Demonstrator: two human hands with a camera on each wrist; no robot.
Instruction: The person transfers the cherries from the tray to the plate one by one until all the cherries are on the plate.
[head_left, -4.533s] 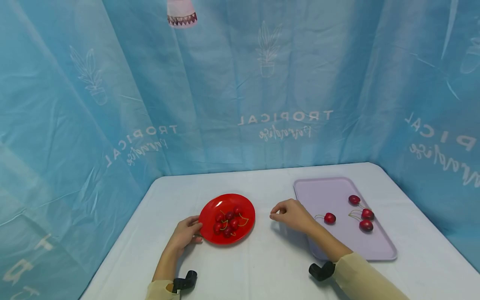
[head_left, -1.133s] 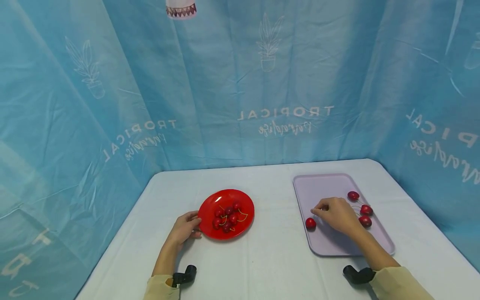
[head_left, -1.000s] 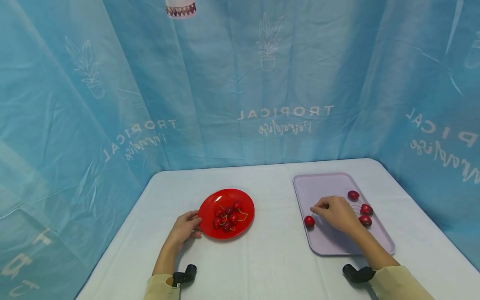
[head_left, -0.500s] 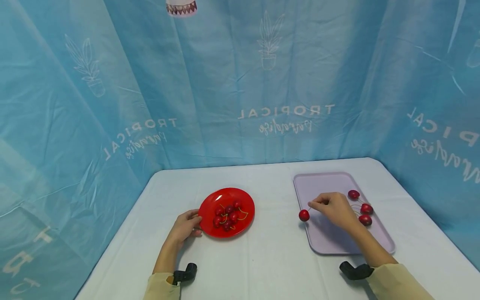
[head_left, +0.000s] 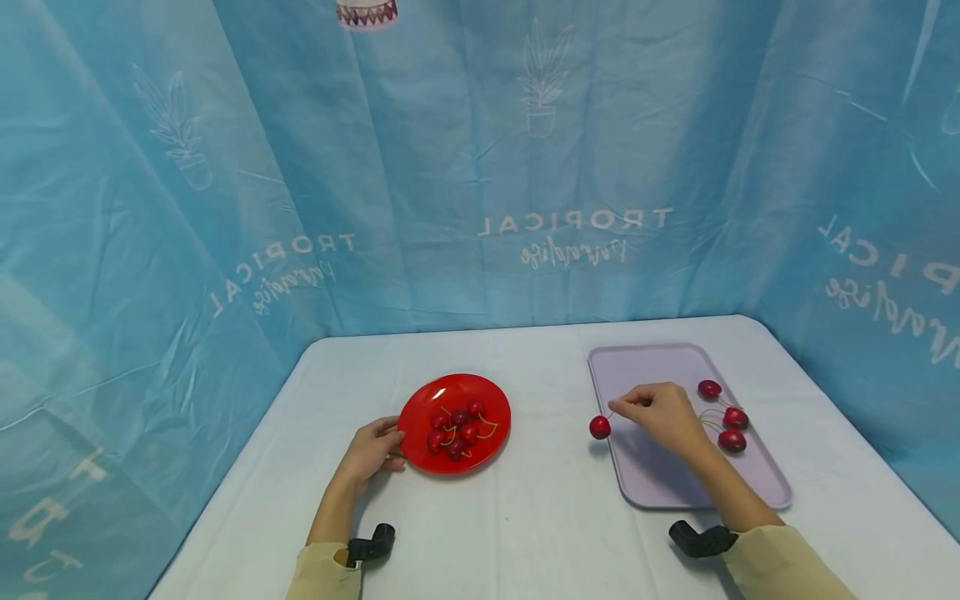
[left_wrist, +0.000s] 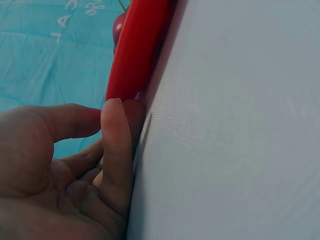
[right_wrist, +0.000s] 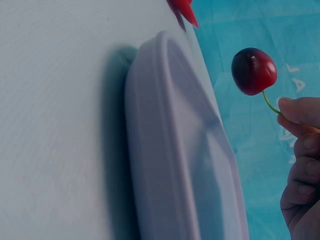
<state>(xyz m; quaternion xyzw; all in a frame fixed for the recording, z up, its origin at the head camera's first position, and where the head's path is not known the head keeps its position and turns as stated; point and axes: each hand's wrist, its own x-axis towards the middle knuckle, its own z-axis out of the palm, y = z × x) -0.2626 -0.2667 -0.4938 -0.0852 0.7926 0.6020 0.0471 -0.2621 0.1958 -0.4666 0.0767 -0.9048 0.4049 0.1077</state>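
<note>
Between thumb and finger, my right hand (head_left: pixel 663 417) pinches the thin green stem of a dark red cherry (head_left: pixel 599 427). In the head view that cherry hangs just past the left edge of the lilac tray (head_left: pixel 660 492); the right wrist view shows the cherry (right_wrist: pixel 254 71) held clear of the tray rim (right_wrist: pixel 165 125). My left hand (head_left: pixel 369 454) grips the left rim of a red plate (head_left: pixel 491 400). In the left wrist view, thumb and fingertips (left_wrist: pixel 115 112) meet at the plate's edge (left_wrist: pixel 137 55). Several stemmed cherries (head_left: pixel 459 429) lie together on the plate.
Three more cherries lie at the tray's right side: one farther back (head_left: pixel 709 390), one in the middle (head_left: pixel 736 418) and one nearer (head_left: pixel 732 441). A white cloth (head_left: pixel 540 500) covers the table. Blue printed curtains (head_left: pixel 450 167) stand behind and at both sides.
My right hand went from beside the plate back to the tray and took a cherry by its stem. It has since lifted the cherry leftward over the tray's edge. The left hand stayed on the plate.
</note>
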